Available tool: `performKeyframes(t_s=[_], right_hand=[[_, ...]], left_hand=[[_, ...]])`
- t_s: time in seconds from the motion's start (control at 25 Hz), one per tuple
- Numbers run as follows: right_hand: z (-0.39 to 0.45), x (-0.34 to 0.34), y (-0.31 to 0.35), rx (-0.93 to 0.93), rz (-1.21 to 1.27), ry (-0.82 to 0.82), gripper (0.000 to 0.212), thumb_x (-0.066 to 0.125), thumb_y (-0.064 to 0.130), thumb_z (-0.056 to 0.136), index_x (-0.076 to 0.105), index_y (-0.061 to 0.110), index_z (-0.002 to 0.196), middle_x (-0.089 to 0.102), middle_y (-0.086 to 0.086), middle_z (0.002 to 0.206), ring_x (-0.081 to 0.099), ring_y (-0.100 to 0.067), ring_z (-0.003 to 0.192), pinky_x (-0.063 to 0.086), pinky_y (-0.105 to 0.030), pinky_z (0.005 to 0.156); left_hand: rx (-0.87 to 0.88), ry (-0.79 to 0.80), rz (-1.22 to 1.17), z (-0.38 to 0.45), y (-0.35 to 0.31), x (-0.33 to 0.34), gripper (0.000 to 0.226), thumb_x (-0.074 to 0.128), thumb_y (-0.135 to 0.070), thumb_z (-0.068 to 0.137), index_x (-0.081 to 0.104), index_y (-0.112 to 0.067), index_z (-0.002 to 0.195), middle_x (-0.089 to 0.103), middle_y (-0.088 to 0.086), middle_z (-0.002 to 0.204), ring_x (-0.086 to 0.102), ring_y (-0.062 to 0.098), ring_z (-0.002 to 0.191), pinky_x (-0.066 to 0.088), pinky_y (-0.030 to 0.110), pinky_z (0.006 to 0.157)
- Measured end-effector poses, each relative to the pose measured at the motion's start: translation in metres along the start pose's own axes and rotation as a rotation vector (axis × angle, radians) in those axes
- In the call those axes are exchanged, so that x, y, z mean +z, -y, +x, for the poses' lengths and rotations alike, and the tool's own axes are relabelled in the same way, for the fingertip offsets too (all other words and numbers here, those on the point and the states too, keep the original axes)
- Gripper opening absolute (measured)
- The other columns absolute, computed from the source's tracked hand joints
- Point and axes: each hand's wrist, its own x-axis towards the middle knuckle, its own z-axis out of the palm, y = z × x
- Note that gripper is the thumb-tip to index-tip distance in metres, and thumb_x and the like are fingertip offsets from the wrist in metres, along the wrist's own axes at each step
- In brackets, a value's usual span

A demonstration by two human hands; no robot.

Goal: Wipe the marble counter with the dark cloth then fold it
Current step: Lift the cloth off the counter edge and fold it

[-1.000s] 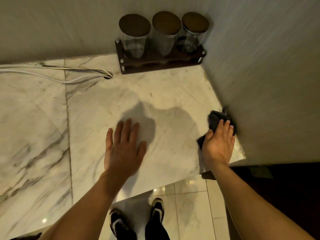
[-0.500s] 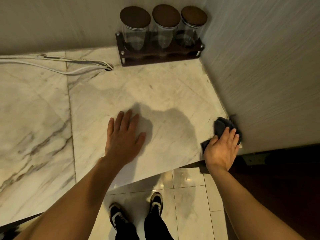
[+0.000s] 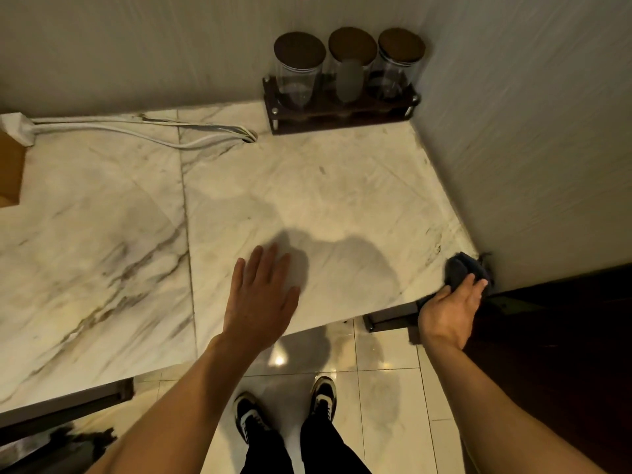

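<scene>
Surface: white marble counter [image 3: 307, 186] with grey-brown veins, a seam line running front to back left of centre; it fills the corner between two pale textured walls [image 3: 533, 138].
Back corner: dark wooden rack [image 3: 342, 114] against the rear wall, with three clear glass jars with round dark lids [image 3: 349, 66] standing in a row on it.
Back left: white cables [image 3: 136, 130] lie along the rear edge, from a white plug block [image 3: 17, 128] at far left to a hole in the counter near the rack.
Far left: edge of a brown cardboard box [image 3: 10, 172] on the counter, mostly cut off by the frame.
Left hand: I see my left hand [image 3: 261, 299] flat, palm down on the marble near the front edge, fingers straight and together, holding nothing.
Right hand: my right hand [image 3: 451, 307] is at the counter's front right corner, fingers curled around a bunched dark cloth [image 3: 461, 268].
Cloth position: crumpled wad, touching the marble right at the corner where the counter meets the right wall; part of it hidden under my fingers.
Grip: closed on the cloth, thumb side toward me; can't tell how much of the cloth is inside the palm.
Hands: well apart, with bare shadowed marble between them.
Below: glossy cream floor tiles [image 3: 376, 388], my black trousers and black-and-white shoes [image 3: 323, 393] just in front of the counter edge.
Right of floor: dark wooden panel [image 3: 564, 336] under the right wall.
</scene>
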Motion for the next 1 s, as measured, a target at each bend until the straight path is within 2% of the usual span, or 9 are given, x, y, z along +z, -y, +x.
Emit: performKeyframes(t_s=[0.08, 0.16, 0.24, 0.36, 0.52, 0.64, 0.72, 0.84, 1.0], right_hand=[[-0.007, -0.004, -0.004, 0.078, 0.054, 0.014, 0.051, 0.030, 0.023, 0.102, 0.018, 0.014, 0.151, 0.018, -0.011, 0.160, 0.034, -0.039, 0.137, 0.036, -0.053, 0.106], [-0.015, -0.006, -0.008, 0.232, 0.141, 0.038, 0.047, 0.029, 0.027, 0.103, 0.025, 0.019, 0.148, 0.043, -0.020, 0.146, 0.048, -0.044, 0.124, 0.043, -0.056, 0.099], [-0.026, -0.009, -0.013, 0.391, 0.338, 0.111, 0.040, 0.029, 0.028, 0.103, 0.035, 0.021, 0.142, 0.054, -0.022, 0.131, 0.052, -0.044, 0.119, 0.043, -0.057, 0.098], [-0.051, -0.023, -0.030, 0.633, 0.896, 0.339, 0.038, 0.033, 0.023, 0.104, 0.040, 0.027, 0.141, 0.051, -0.013, 0.137, 0.045, -0.036, 0.129, 0.042, -0.051, 0.101], [-0.090, -0.046, -0.038, 0.838, 1.067, 0.697, 0.037, 0.041, 0.027, 0.100, 0.049, 0.023, 0.136, 0.059, -0.016, 0.128, 0.054, -0.038, 0.117, 0.056, -0.039, 0.067], [-0.106, -0.057, -0.027, 0.888, 1.130, 0.850, 0.036, 0.042, 0.027, 0.099, 0.055, 0.012, 0.130, 0.064, -0.021, 0.124, 0.058, -0.040, 0.114, 0.050, -0.049, 0.085], [-0.112, -0.065, -0.015, 0.867, 1.128, 0.946, 0.037, 0.043, 0.028, 0.099, 0.057, 0.008, 0.126, 0.067, -0.021, 0.119, 0.061, -0.040, 0.111, 0.052, -0.049, 0.085], [-0.119, -0.078, 0.000, 0.821, 1.099, 1.089, 0.040, 0.048, 0.028, 0.094, 0.062, 0.004, 0.123, 0.066, -0.022, 0.121, 0.063, -0.038, 0.110, 0.050, -0.048, 0.087], [-0.119, -0.085, 0.023, 0.737, 1.010, 1.232, 0.043, 0.055, 0.029, 0.088, 0.066, 0.001, 0.118, 0.065, -0.023, 0.121, 0.066, -0.036, 0.106, 0.050, -0.046, 0.087]], left_hand=[[-0.001, 0.024, 0.009, -0.010, 0.000, 0.001, 0.062, 0.036, -0.042, 0.094, 0.033, -0.009, 0.147, 0.026, 0.017, 0.157, 0.019, 0.036, 0.145, 0.015, 0.053, 0.117], [-0.001, 0.048, 0.006, -0.020, 0.000, 0.002, 0.060, 0.038, -0.040, 0.095, 0.032, -0.010, 0.147, 0.025, 0.017, 0.158, 0.018, 0.034, 0.146, 0.014, 0.052, 0.117], [-0.005, 0.046, -0.016, -0.028, -0.002, 0.002, 0.060, 0.039, -0.040, 0.095, 0.031, -0.011, 0.148, 0.025, 0.016, 0.158, 0.018, 0.033, 0.146, 0.014, 0.050, 0.118], [-0.001, 0.020, -0.068, -0.040, -0.005, 0.000, 0.062, 0.036, -0.043, 0.095, 0.030, -0.012, 0.148, 0.026, 0.014, 0.157, 0.020, 0.031, 0.145, 0.013, 0.045, 0.117], [0.021, -0.023, -0.214, -0.052, -0.013, -0.008, 0.063, 0.029, -0.049, 0.095, 0.022, -0.019, 0.150, 0.021, 0.009, 0.160, 0.017, 0.024, 0.146, 0.017, 0.040, 0.117], [-0.054, -0.001, -0.404, -0.053, -0.023, -0.016, 0.063, 0.031, -0.051, 0.094, 0.022, -0.024, 0.150, 0.025, 0.003, 0.159, 0.020, 0.017, 0.144, 0.018, 0.033, 0.115], [-0.126, 0.052, -0.576, -0.051, -0.033, -0.022, 0.060, 0.039, -0.048, 0.094, 0.028, -0.025, 0.148, 0.034, 0.002, 0.154, 0.030, 0.015, 0.139, 0.023, 0.027, 0.109], [-0.292, 0.284, -0.871, -0.049, -0.041, -0.036, 0.053, 0.048, -0.047, 0.093, 0.037, -0.030, 0.142, 0.044, 0.001, 0.146, 0.046, 0.013, 0.121, 0.035, 0.029, 0.098], [-0.408, 0.535, -1.207, -0.052, -0.034, -0.052, 0.056, 0.057, -0.048, 0.089, 0.047, -0.021, 0.136, 0.055, 0.004, 0.132, 0.057, 0.018, 0.111, 0.050, 0.034, 0.092]])
